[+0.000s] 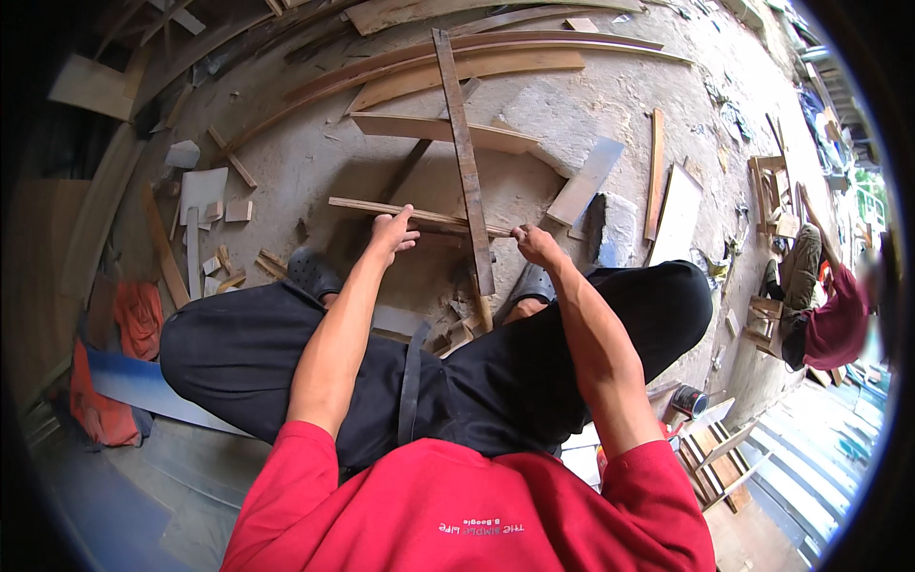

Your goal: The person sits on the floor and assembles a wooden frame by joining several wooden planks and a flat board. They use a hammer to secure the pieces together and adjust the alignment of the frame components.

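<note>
A thin, narrow wooden strip (360, 204) stretches between my hands in front of my knees. My left hand (391, 236) pinches it left of the middle, thumb along its upper side and the other fingers partly stretched below. Round its right end, my right hand (539, 245) is closed, palm down. A long dark wooden board (457, 124) runs away from me and crosses the strip close to my right hand. Beyond it, a wider plank (400, 126) lies crosswise under the same dark board. What supports the strip underneath is hidden.
Several long planks (505, 65) lie at the far side. Right of my hands are a grey-white block (615, 229) and a narrow board (656, 172). Wood offcuts (238, 211) lie left. An open can (688, 400) stands by my right knee; another person (834, 319) sits far right.
</note>
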`<state>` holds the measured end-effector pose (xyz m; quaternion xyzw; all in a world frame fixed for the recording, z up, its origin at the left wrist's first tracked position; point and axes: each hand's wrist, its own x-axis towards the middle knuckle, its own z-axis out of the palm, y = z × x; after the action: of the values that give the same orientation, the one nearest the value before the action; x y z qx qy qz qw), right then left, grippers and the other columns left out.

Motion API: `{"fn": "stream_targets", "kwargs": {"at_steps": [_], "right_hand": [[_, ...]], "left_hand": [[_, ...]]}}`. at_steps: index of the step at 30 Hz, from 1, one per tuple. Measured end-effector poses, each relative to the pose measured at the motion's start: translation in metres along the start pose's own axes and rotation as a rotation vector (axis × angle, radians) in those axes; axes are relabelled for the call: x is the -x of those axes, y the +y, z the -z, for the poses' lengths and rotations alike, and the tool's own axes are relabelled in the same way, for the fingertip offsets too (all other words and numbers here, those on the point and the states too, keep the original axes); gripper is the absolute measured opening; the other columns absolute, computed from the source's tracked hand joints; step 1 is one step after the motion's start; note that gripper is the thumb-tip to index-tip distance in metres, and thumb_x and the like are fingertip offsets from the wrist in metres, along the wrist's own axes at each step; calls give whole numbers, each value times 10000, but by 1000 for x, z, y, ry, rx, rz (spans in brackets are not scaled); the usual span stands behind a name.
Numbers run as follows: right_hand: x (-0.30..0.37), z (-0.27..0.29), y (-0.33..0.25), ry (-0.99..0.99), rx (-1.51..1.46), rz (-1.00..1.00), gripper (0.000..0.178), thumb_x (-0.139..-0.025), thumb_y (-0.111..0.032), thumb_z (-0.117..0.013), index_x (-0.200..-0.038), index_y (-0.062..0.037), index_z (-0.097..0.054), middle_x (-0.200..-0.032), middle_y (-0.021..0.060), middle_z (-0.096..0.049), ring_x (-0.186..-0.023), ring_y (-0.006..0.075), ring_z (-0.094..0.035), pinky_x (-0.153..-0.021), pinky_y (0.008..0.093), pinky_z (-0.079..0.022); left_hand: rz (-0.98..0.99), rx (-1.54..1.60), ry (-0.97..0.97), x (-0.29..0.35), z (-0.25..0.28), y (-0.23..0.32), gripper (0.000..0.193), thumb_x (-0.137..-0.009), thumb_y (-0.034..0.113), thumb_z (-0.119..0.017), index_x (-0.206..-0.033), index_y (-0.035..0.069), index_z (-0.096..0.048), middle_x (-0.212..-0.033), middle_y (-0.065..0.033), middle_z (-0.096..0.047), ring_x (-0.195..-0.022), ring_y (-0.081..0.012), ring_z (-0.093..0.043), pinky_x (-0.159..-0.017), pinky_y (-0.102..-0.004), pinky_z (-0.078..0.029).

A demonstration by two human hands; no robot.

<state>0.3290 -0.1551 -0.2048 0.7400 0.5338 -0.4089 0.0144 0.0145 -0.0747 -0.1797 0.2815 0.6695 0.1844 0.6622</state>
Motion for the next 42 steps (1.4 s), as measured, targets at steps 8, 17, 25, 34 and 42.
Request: {"fn": "stream_targets", "kwargs": {"at_steps": [8, 17, 25, 34, 42], "right_hand": [[22, -21, -15, 193, -133, -49, 565, -937, -419, -473, -1296, 15, -428, -1090, 341, -587, -1068, 476, -554, -919, 508, -444], [14, -23, -6, 183, -62, 155, 493, -864, -309, -620, -1242, -19, -496, -1038, 264, -635, -993, 422, -603, -833, 490, -485], [13, -14, -18, 207, -39, 210, 233, -857, -234, -579, -1009, -67, -641, -936, 220, -661, -914, 405, -625, -782, 489, -500], [29, 2, -48, 302, 5, 305, 193, -837, -219, -568, -913, -74, -669, -830, 232, -658, -799, 404, -647, -726, 483, -519], [44, 9, -65, 282, -25, 281, 255, -855, -282, -578, -986, -75, -648, -850, 231, -662, -841, 408, -641, -749, 490, -512]], "left_hand": [[-91, -192, -38, 9, -7, -9, 315, -925, 345, -573, -995, 46, -641, -888, -91, -695, -536, -87, -517, -430, -217, -370], [-220, -421, 57, 25, -26, -17, 490, -824, 521, -623, -647, 64, -638, -560, -53, -568, -522, -160, -540, -516, -342, -421], [-419, -673, -108, 32, -63, -45, 591, -825, 520, -653, -1063, -22, -648, -839, -133, -696, -749, -186, -663, -714, -322, -512], [-352, -458, -214, 57, -91, -37, 625, -791, 479, -722, -1035, -77, -576, -925, -156, -654, -798, -223, -651, -722, -344, -520], [-295, -95, -119, 61, -100, -36, 513, -773, 371, -782, -942, -38, -524, -837, -112, -635, -603, -161, -633, -515, -309, -516]]}}
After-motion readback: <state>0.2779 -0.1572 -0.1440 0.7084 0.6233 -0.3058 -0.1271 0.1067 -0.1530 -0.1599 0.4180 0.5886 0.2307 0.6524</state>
